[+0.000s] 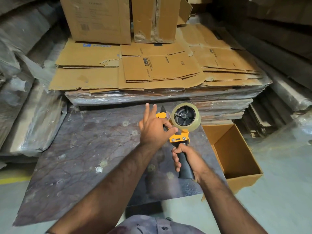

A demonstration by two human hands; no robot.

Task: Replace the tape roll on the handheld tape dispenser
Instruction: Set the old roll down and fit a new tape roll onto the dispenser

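Gripping the black handle (184, 163), the right hand (188, 159) has its fingers (175, 160) clenched around it and holds the dispenser (179, 137) up above a dark, stained board (81, 149). The left hand (152, 128) is at the front of the dispenser: its thumb and one or two fingers pinch near the rim of the roll (185, 117), though what exactly they pinch cannot be told, while the other fingers are spread and raised. The roll, clear tape on a black hub, sits on the yellow frame above the handle, and the blade end (163, 109) pokes out just beyond the left hand. Just right of the board stands an open box (236, 149), its inside bare. Beyond the board lies a low stack of flattened cardboard (152, 70) on plastic-wrapped sheets, with upright cartons (101, 19) behind. Wrapped bundles (25, 98) flank the left side.
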